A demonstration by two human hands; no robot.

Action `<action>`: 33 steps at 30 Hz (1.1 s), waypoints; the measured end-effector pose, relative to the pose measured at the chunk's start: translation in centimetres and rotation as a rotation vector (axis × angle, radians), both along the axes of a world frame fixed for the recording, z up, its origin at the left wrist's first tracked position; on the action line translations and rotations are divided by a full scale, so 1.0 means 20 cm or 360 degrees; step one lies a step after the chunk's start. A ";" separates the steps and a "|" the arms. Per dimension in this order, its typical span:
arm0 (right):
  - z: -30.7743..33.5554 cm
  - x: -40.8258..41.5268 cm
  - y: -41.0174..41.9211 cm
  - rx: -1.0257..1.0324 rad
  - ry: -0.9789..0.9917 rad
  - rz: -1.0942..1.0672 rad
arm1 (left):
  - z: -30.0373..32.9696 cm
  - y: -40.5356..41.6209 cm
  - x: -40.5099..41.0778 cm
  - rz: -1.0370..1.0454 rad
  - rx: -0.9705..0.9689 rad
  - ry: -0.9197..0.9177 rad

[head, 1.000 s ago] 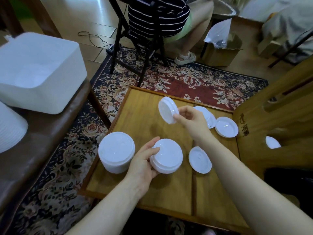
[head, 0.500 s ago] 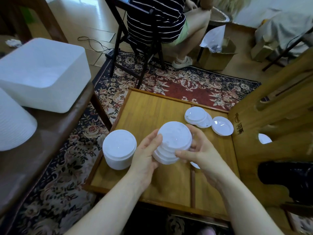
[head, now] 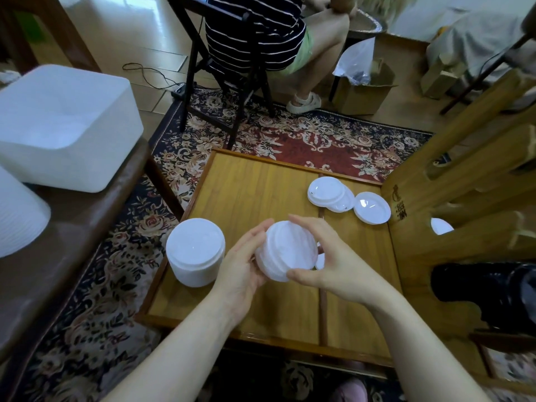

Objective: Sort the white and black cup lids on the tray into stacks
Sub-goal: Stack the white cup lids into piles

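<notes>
Lids (head: pixel 285 250), white and round with ridged rims, form a short, slightly blurred stack held just above the tray (head: pixel 249 184). The left hand (head: pixel 243 265) cups the stack's left side with curled fingers, and the right hand (head: pixel 327 256) wraps it from the right, fingers arched over the far edge and thumb at the near rim. Both hands grasp this stack.

On the tray's left stands a taller stack (head: pixel 195 250), smooth and drum-shaped, its top glossy. At the far right of the tray lie loose lids (head: pixel 329 194), thin, shiny discs that overlap one another, and beside them a single lid (head: pixel 372 208) with its shallow hollow facing up. A sliver of another white lid (head: pixel 320 261) shows behind the right hand; most of it is hidden. The tray is flat golden wood with a raised rim and a seam running front to back.

To the left, a dark brown bench (head: pixel 72 233) carries a white, rounded square tub (head: pixel 63 129); what it holds cannot be made out. A ribbed white object (head: pixel 17 216) is cut off at the left edge. A white round patch (head: pixel 441 226) shows through a gap in the wooden frame (head: pixel 464 169) on the right, too hidden to identify. A floral rug (head: pixel 290 140) lies underneath.
</notes>
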State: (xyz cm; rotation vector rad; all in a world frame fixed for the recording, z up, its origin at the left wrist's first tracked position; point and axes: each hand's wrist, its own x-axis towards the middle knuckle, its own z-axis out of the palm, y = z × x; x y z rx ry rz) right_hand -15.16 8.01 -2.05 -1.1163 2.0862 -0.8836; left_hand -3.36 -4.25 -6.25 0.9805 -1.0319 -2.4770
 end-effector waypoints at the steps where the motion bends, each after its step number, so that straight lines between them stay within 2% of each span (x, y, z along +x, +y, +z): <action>1: 0.00 -0.01 0.00 -0.0027 -0.0005 -0.0066 | 0.00 0.00 0.00 0.0003 0.0007 0.0003; 4: 0.01 -0.04 0.00 -0.0106 -0.0040 -0.0282 | 0.00 -0.01 0.01 0.0018 0.0029 0.0016; 7: 0.00 -0.03 0.01 -0.0080 -0.0042 -0.0329 | 0.00 -0.01 0.01 0.0023 0.0047 0.0019; 28: -0.05 -0.03 0.02 0.0060 0.0175 0.0107 | -0.01 0.02 0.02 -0.0056 0.0031 0.0025; 33: -0.04 -0.02 0.01 0.0088 0.0212 0.0057 | -0.01 0.03 0.02 -0.0139 -0.0055 0.0037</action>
